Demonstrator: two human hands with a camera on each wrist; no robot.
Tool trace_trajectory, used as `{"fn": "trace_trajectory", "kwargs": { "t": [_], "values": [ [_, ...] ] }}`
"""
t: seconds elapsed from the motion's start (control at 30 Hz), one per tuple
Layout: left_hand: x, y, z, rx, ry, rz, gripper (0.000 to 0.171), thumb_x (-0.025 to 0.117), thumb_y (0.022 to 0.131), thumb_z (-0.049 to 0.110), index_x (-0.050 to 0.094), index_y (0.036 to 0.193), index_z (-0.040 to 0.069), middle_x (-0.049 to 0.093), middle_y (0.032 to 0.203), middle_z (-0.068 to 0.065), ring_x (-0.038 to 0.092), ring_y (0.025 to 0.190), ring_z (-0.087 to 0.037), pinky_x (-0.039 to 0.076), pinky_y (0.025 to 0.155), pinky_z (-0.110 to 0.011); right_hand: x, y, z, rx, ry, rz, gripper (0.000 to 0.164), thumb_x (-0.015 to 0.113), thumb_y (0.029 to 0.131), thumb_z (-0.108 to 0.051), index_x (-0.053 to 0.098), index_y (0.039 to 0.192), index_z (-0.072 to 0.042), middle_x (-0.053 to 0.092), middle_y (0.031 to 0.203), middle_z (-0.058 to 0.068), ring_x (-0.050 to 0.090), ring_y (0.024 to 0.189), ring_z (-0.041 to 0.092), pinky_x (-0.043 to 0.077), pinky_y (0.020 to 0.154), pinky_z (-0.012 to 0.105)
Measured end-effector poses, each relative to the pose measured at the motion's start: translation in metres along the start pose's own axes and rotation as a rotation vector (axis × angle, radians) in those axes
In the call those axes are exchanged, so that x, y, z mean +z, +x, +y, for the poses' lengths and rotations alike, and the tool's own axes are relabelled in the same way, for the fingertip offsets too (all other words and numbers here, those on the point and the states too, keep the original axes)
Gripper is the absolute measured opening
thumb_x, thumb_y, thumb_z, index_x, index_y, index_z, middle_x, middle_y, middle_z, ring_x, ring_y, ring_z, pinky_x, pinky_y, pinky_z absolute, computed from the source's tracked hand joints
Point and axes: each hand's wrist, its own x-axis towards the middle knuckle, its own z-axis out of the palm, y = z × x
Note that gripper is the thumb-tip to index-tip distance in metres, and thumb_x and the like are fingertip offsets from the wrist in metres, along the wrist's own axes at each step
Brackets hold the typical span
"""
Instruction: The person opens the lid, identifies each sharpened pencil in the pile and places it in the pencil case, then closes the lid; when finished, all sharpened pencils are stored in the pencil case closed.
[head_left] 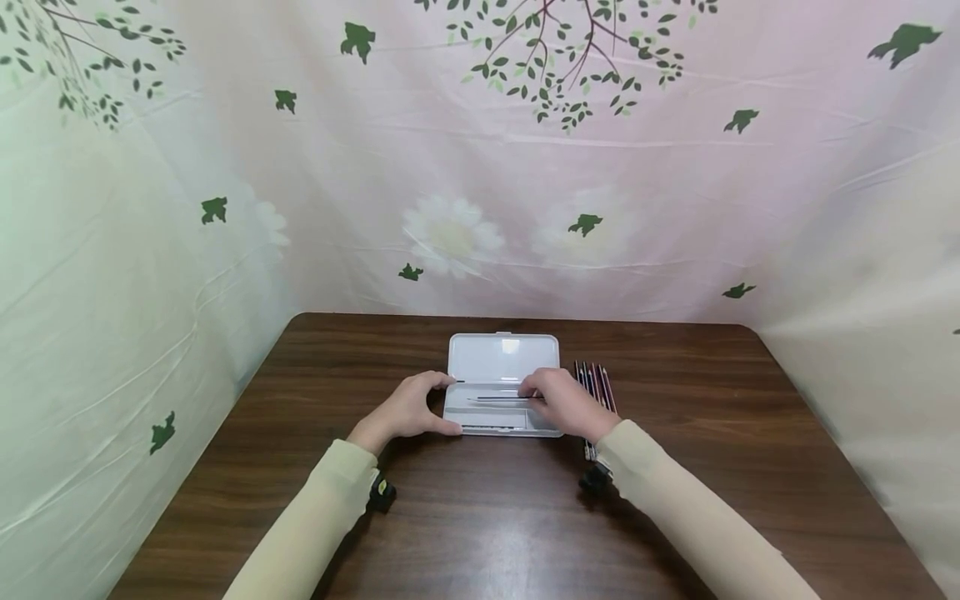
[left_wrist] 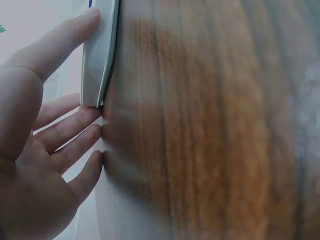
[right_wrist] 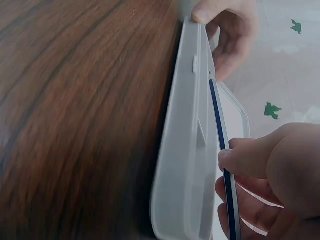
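A: Held in the right grip?
B: One pencil, dark blue along the barrel, pinched between thumb and fingers, lengthwise over the white case, tip to the left.
A: And at the left grip?
B: Fingers relaxed and spread, thumb on the near-left corner of the case, forefinger at the far side of the same end.
A: Cases in all?
B: Just one, with one lid folded back toward the far edge.
A: Room to move?
B: A thin strip of tabletop between lid and far edge; wide stretches left of the case and toward the near side. Tighter on the right: loose pencils just beside the case, in a row, partly under the right wrist.
A: How many there?
B: Several, exact count hidden by wrist and overlap.
A: Readable lettering?
B: Pencil barrels too small for making any out.
A: Further out?
B: Two pale sleeves, two black wrist devices, then, behind the tabletop, patterned cloth with nine whole green birds in the head view.
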Motion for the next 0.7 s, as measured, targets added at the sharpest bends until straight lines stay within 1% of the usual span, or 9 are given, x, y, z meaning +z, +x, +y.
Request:
{"fn": "trace_trajectory", "kwargs": {
  "t": [0.17,0.3,0.43,0.6,0.7],
  "values": [
    [0.000,0.001,0.000,-0.002,-0.002,0.004,0.087,0.098,0.070,0.043,0.062,0.140,0.005,0.064,0.137,-0.009,0.058,0.130,-0.026,0.046,0.113,-0.046,0.007,0.008,-0.006,0.001,-0.002,-0.020,0.015,0.074,0.091,0.006,0.080,0.099,-0.005,0.077,0.097,0.005,0.072,0.091,0.017,0.061,0.083,0.036],
    [0.000,0.000,-0.001,0.001,-0.006,0.003,0.088,0.098,0.070,0.044,0.062,0.140,0.005,0.065,0.137,-0.009,0.058,0.130,-0.026,0.046,0.113,-0.047,0.011,0.013,-0.008,-0.003,-0.006,-0.016,0.014,0.074,0.091,0.005,0.080,0.099,-0.006,0.077,0.097,0.005,0.072,0.091,0.016,0.061,0.083,0.035],
    [-0.001,0.000,0.001,-0.007,-0.003,0.002,0.088,0.098,0.071,0.045,0.062,0.140,0.005,0.064,0.138,-0.010,0.058,0.130,-0.026,0.045,0.114,-0.046,0.014,0.016,-0.011,0.012,0.000,-0.023,0.013,0.075,0.093,0.002,0.080,0.102,-0.007,0.077,0.100,0.005,0.072,0.094,0.017,0.061,0.086,0.035],
    [0.000,0.000,0.001,-0.010,-0.007,-0.003,0.088,0.098,0.071,0.045,0.062,0.141,0.005,0.064,0.139,-0.009,0.057,0.131,-0.026,0.045,0.114,-0.047,0.012,0.014,-0.012,0.032,0.004,-0.040,0.013,0.075,0.095,-0.003,0.079,0.107,-0.007,0.077,0.104,0.005,0.072,0.101,0.020,0.060,0.090,0.039],
    [0.000,0.000,0.001,-0.009,-0.011,-0.004,0.088,0.098,0.071,0.046,0.062,0.141,0.006,0.064,0.139,-0.009,0.057,0.131,-0.026,0.045,0.115,-0.046,0.007,0.009,-0.009,0.024,0.012,-0.030,0.014,0.074,0.095,-0.003,0.078,0.108,-0.006,0.076,0.105,0.005,0.071,0.102,0.021,0.060,0.091,0.041]
  ]
}}
